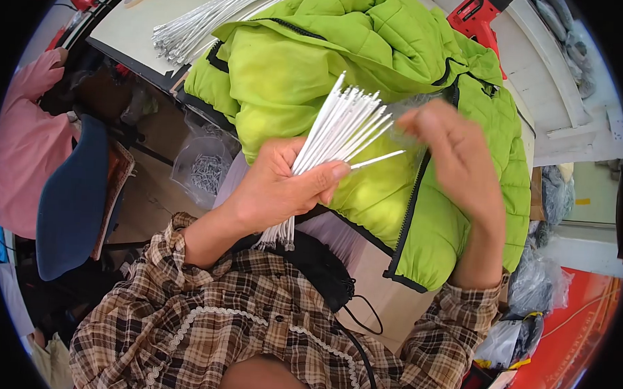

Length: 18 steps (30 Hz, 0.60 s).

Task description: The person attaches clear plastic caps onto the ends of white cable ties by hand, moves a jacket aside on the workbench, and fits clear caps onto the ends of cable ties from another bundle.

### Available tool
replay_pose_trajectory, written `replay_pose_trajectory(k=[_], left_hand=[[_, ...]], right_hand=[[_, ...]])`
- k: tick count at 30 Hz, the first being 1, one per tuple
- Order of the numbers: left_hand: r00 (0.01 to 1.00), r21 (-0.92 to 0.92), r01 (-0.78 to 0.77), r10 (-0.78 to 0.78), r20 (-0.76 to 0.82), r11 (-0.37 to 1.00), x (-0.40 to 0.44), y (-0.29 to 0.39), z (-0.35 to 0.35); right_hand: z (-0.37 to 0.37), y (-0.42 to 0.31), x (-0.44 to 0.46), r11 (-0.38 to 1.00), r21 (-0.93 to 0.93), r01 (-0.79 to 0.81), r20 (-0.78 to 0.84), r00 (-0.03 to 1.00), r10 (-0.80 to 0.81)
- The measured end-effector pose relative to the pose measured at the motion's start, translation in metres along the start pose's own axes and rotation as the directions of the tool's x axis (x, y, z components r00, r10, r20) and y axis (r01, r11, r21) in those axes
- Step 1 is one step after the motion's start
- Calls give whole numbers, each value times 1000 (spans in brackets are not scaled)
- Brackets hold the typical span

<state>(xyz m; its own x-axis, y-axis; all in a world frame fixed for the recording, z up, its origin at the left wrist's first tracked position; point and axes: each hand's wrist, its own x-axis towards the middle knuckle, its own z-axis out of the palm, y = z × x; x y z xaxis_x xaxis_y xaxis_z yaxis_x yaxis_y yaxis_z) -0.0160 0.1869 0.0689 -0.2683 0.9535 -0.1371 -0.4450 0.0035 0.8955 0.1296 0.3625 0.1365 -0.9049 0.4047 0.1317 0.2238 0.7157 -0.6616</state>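
Observation:
My left hand (pixel 281 183) is closed around a bundle of thin white wires (pixel 345 124) with small metallic-looking tips. Their upper ends fan out, and one wire leans away to the right. The bundle's lower ends stick out beneath my palm. My right hand (pixel 454 148) is raised to the right of the bundle, apart from it, and blurred by motion. Clear thin plastic (pixel 410 115) shows near its fingertips; whether they hold anything cannot be made out. Under both hands a bright green padded jacket (pixel 379 217) with black zips is spread over the table.
More white wires (pixel 207 26) lie in a pile on the table (pixel 121 33) at the back left. A red heat-gun-like tool (pixel 477 23) lies at the back right. Left of me are a bag-lined bin (pixel 189 159) with small metal pieces, a blue chair (pixel 74 200) and a person in pink (pixel 32 143).

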Motion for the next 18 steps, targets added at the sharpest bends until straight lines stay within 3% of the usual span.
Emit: replay_pose_trajectory(k=[1,2,4,5,9,18], left_hand=[[1000,-9,-3,3,-15,1000,-1,-1,0],[1000,-18,-4,3,-30,1000,-2,-2,-1],[998,-35,-2,0,-58,999,-4,-4,-2],[999,-33,-4,2,-52,999,-4,-4,-2],[996,-71,5,-11,-90,997,-7,-5,-4],[993,-103,57,-67,-95,993,-16,1,-18]], right_hand=[[-9,9,7,981,-195,9,-76,997,-24],[-14,23,16,980,-198,11,-78,997,-27],[-13,57,32,783,-618,-61,-176,982,-62],[-9,65,38,782,-620,-65,-181,982,-62],[12,78,58,946,-312,85,-196,969,-152],[36,43,37,896,-402,188,-129,957,-258]])
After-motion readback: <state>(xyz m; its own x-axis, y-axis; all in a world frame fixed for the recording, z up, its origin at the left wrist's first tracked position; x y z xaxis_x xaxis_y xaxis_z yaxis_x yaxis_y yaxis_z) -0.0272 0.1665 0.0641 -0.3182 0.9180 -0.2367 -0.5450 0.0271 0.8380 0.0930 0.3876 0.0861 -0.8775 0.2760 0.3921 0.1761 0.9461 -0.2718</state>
